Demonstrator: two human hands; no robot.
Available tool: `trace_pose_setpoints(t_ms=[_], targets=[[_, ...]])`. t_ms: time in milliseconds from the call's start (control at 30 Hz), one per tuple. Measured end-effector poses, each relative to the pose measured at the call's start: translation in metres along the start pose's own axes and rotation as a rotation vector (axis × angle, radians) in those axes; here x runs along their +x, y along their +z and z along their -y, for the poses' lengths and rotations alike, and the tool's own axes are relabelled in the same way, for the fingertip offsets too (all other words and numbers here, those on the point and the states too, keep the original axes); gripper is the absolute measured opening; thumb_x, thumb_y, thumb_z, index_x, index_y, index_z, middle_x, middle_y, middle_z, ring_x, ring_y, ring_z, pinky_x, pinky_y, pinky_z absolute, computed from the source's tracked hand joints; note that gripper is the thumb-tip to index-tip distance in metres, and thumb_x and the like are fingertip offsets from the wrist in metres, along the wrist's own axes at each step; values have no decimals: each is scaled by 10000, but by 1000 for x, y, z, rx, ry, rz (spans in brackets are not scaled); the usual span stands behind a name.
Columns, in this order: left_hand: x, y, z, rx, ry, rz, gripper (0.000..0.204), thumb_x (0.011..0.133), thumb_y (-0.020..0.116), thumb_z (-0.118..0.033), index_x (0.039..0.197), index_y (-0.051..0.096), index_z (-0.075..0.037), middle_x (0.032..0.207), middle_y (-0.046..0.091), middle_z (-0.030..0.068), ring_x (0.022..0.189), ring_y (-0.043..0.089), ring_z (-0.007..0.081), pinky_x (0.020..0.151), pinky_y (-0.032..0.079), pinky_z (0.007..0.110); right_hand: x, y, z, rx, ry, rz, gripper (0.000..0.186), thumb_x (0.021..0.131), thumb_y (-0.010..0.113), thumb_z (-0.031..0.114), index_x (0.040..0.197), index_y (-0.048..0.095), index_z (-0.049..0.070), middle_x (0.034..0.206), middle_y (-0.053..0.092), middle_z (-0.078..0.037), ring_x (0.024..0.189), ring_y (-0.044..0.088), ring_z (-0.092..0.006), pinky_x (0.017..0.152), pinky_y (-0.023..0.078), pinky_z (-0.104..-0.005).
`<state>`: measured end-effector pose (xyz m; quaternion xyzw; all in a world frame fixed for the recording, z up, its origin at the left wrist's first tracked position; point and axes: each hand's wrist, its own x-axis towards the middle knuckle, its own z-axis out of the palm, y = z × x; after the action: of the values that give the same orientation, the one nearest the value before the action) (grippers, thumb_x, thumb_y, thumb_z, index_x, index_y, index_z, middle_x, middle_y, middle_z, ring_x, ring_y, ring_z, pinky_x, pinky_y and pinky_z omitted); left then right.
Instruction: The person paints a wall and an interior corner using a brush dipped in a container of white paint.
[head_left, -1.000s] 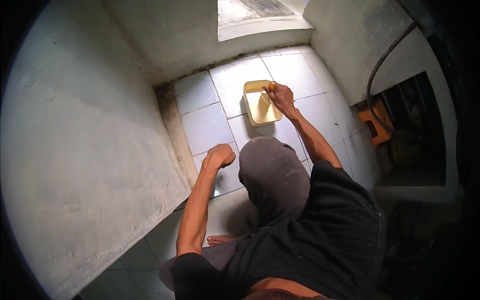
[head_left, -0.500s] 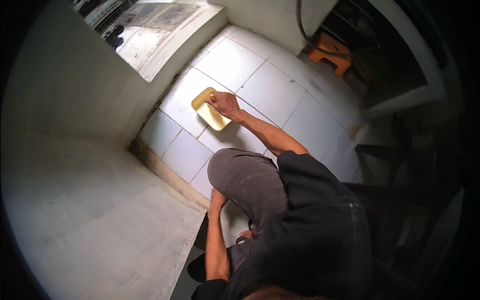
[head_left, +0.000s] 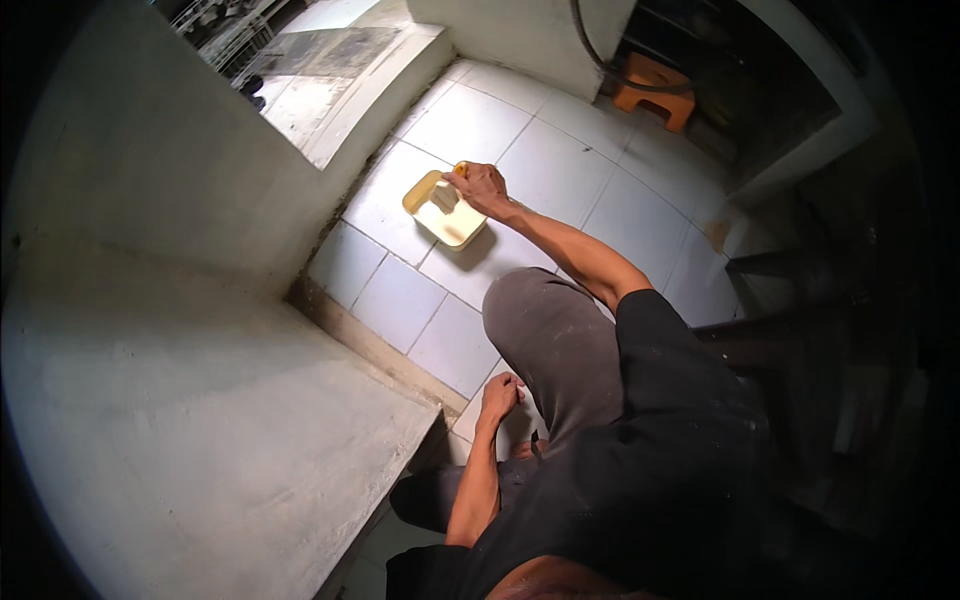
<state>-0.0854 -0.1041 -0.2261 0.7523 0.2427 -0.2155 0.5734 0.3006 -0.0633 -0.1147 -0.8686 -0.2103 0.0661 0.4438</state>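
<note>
My right hand (head_left: 480,188) is closed around the yellow handle of what looks like a paintbrush (head_left: 444,198). Its pale, flat head is down in a shallow yellow tub (head_left: 412,203) with rounded corners. Cream-white contents show inside the tub, which casts a shadow on the white floor tiles. Nearer to me, my left hand (head_left: 502,394) hangs low beside my bent knee. Its fingers are curled in, and nothing shows in them.
A bare plastered wall (head_left: 200,420) runs along the left, with a ledge and opening (head_left: 345,90) farther up. White tiles (head_left: 550,165) cover the floor. An orange plastic stool (head_left: 655,92) stands at the far right, with a dark hose (head_left: 590,50) hanging beside it.
My right hand has shifted toward the tub's far right corner, exposing the brush head. My left hand has come out from behind my knee. The whole view has shifted slightly.
</note>
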Motion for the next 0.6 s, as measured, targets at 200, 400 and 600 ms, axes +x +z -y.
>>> trace_pose_setpoints(t_ms=[200, 400, 600], targets=[[-48, -14, -8, 74, -230, -90, 317, 901, 491, -251, 952, 718, -35, 796, 730, 143, 774, 713, 296, 755, 530, 399, 13, 19, -26, -157, -172, 2, 444, 937, 636, 455, 916, 705, 17, 765, 706, -184, 703, 690, -353, 664, 550, -423], [-155, -38, -91, 112, -308, -333, 317, 918, 447, -230, 993, 694, -45, 879, 713, 182, 896, 684, 367, 807, 514, 415, 10, 24, -56, -260, -374, 61, 356, 950, 669, 403, 831, 670, 68, 635, 644, -108, 558, 621, -290, 558, 498, -407], [-227, -58, -150, 151, -243, -386, 265, 875, 471, -157, 986, 659, -7, 925, 691, 193, 910, 664, 387, 831, 505, 435, 19, 35, -59, -321, -399, 75, 370, 931, 678, 413, 827, 669, 58, 697, 676, -144, 651, 668, -355, 599, 539, -450]])
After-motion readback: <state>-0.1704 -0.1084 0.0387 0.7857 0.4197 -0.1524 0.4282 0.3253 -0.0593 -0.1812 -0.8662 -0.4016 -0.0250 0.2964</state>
